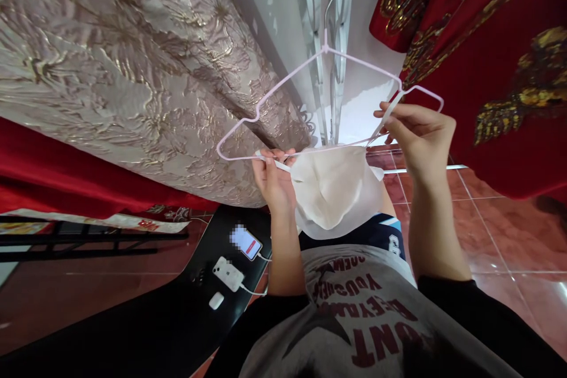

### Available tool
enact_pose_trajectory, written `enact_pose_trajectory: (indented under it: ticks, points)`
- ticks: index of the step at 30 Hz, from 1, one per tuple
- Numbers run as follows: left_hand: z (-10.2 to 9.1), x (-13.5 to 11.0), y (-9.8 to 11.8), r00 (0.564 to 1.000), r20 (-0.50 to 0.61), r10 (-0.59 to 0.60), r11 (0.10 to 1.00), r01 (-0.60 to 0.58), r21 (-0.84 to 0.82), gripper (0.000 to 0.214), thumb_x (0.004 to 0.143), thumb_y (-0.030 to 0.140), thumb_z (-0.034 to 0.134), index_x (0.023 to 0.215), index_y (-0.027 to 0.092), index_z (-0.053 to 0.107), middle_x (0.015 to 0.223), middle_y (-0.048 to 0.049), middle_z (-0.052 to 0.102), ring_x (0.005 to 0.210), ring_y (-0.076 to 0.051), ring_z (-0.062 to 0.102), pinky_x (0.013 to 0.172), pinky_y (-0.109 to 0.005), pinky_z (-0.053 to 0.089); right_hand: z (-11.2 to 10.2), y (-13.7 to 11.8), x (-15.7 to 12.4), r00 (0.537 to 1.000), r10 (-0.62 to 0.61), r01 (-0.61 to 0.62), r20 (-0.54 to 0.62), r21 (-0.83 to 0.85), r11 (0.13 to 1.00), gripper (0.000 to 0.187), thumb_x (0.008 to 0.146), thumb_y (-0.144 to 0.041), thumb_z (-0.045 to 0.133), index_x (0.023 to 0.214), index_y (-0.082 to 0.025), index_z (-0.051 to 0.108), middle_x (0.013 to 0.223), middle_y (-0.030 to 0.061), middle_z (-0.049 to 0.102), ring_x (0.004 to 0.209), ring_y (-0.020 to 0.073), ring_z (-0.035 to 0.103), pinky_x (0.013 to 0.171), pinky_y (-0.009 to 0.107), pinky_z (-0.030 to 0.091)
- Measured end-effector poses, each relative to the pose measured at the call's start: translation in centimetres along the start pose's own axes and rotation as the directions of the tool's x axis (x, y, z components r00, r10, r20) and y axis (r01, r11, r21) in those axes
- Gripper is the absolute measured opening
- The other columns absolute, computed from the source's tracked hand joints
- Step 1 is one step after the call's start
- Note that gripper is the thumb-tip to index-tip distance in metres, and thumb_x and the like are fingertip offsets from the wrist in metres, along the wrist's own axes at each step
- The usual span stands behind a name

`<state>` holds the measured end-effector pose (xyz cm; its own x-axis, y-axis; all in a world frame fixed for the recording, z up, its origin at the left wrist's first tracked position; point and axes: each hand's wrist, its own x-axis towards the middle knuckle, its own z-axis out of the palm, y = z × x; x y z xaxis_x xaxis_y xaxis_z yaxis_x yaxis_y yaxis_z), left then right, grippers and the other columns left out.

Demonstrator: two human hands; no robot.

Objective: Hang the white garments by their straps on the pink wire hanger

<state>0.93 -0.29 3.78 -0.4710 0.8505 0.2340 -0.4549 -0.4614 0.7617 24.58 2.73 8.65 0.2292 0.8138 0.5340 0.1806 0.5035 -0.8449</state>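
Note:
A pale pink clothes hanger (292, 75) hangs by its metal hook from a white rack post in front of me. Below its bottom bar is a sheer white garment (334, 189) with thin straps; its exact kind is unclear. My right hand (414, 130) pinches one white strap (381, 121), which reaches up to the hanger's notch on the right. Near the bar's left end, my left hand (277, 180) has its fingers closed on the other strap (280, 165). The left side notch of the hanger carries no strap.
Cream embossed fabric (133, 59) hangs at the left, red fabric with gold sequins (496, 71) at the right. White rack posts (316, 41) stand behind the hanger. Two phones, one a white phone (228, 273), and a small white case (216, 300) lie on a black bench (133, 319).

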Motion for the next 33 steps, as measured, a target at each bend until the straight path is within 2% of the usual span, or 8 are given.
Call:
enact_pose_trajectory:
  ticks: [4, 8, 13, 15, 22, 26, 29, 33]
  points:
    - [0.1, -0.1, 0.0, 0.999, -0.012, -0.042, 0.999, 0.042, -0.021, 0.041, 0.081, 0.048, 0.089, 0.093, 0.025, 0.058, 0.087, 0.0017, 0.064, 0.088, -0.017, 0.073, 0.076, -0.026, 0.054, 1.7, -1.0, 1.0, 0.984, -0.142, 0.150, -0.105, 0.071, 0.986, 0.012, 0.088, -0.028, 0.084, 0.100, -0.029, 0.084, 0.098, 0.0002, 0.084, 0.077, 0.0188, 0.078, 0.072, 0.041, 0.069]
    - [0.2, -0.5, 0.1, 0.997, 0.015, -0.081, 0.996, 0.081, -0.026, 0.038, 0.084, 0.047, 0.087, 0.093, 0.025, 0.058, 0.088, 0.0007, 0.065, 0.091, -0.018, 0.073, 0.073, -0.026, 0.052, 2.8, -1.3, 2.4, 0.845, -0.324, 0.415, -0.426, 0.139, 0.899, 0.022, 0.083, -0.021, 0.088, 0.105, -0.022, 0.085, 0.109, 0.0052, 0.085, 0.094, 0.0255, 0.082, 0.086, 0.046, 0.070]
    - [0.1, -0.6, 0.1, 0.994, 0.051, -0.102, 0.994, 0.103, -0.030, 0.035, 0.085, 0.047, 0.086, 0.093, 0.025, 0.059, 0.088, 0.0005, 0.066, 0.092, -0.018, 0.074, 0.074, -0.027, 0.053, 1.9, 0.0, 2.5, 0.720, -0.447, 0.482, -0.531, -0.082, 0.873, 0.027, 0.092, -0.032, 0.081, 0.117, -0.020, 0.081, 0.118, 0.0044, 0.082, 0.111, 0.0292, 0.081, 0.106, 0.056, 0.065]
    - [0.0, -0.5, 0.1, 0.993, 0.059, -0.104, 0.993, 0.107, -0.040, 0.035, 0.085, 0.046, 0.086, 0.093, 0.025, 0.059, 0.089, 0.0006, 0.067, 0.091, -0.018, 0.074, 0.074, -0.026, 0.053, 1.4, 0.3, 2.5, 0.724, -0.481, 0.504, -0.494, -0.097, 0.858, 0.027, 0.094, -0.031, 0.079, 0.119, -0.021, 0.080, 0.121, 0.0043, 0.081, 0.116, 0.0287, 0.079, 0.110, 0.057, 0.062]
    - [-0.2, -0.4, -0.1, 0.992, 0.057, -0.114, 0.993, 0.116, -0.027, 0.037, 0.084, 0.048, 0.086, 0.092, 0.025, 0.059, 0.090, -0.0003, 0.069, 0.093, -0.019, 0.075, 0.073, -0.026, 0.053, -0.9, 0.5, 3.9, 0.842, -0.510, 0.499, -0.179, -0.106, 0.860, 0.024, 0.092, -0.019, 0.079, 0.116, -0.022, 0.081, 0.118, 0.0089, 0.081, 0.120, 0.0285, 0.077, 0.113, 0.058, 0.058]
    - [-0.3, -0.1, 0.4, 0.993, 0.050, -0.104, 0.994, 0.106, -0.038, 0.038, 0.082, 0.048, 0.089, 0.092, 0.025, 0.061, 0.087, 0.0003, 0.069, 0.090, -0.019, 0.075, 0.073, -0.026, 0.053, -3.3, 2.2, 4.4, 0.819, -0.522, 0.489, -0.236, -0.186, 0.852, 0.025, 0.091, -0.023, 0.080, 0.116, -0.019, 0.081, 0.114, 0.0106, 0.081, 0.115, 0.0289, 0.078, 0.105, 0.057, 0.061]
    - [-0.4, 0.1, 0.6, 0.992, 0.046, -0.115, 0.991, 0.118, -0.057, 0.039, 0.078, 0.047, 0.091, 0.091, 0.024, 0.061, 0.086, 0.0005, 0.069, 0.088, -0.018, 0.075, 0.073, -0.026, 0.053, -3.8, 2.7, 3.5, 0.716, -0.558, 0.478, -0.420, -0.286, 0.830, 0.017, 0.092, -0.029, 0.080, 0.103, -0.017, 0.084, 0.099, 0.0083, 0.083, 0.099, 0.0279, 0.081, 0.089, 0.053, 0.064]
    - [-0.5, 0.4, 0.4, 0.988, 0.032, -0.151, 0.986, 0.153, -0.068, 0.043, 0.076, 0.048, 0.092, 0.091, 0.024, 0.061, 0.085, 0.0015, 0.068, 0.086, -0.017, 0.074, 0.074, -0.026, 0.053, -2.1, 1.1, 0.7, 0.449, -0.613, 0.542, -0.650, -0.347, 0.766, 0.026, 0.097, -0.041, 0.075, 0.083, -0.021, 0.081, 0.077, 0.0006, 0.076, 0.074, 0.0197, 0.075, 0.073, 0.046, 0.063]
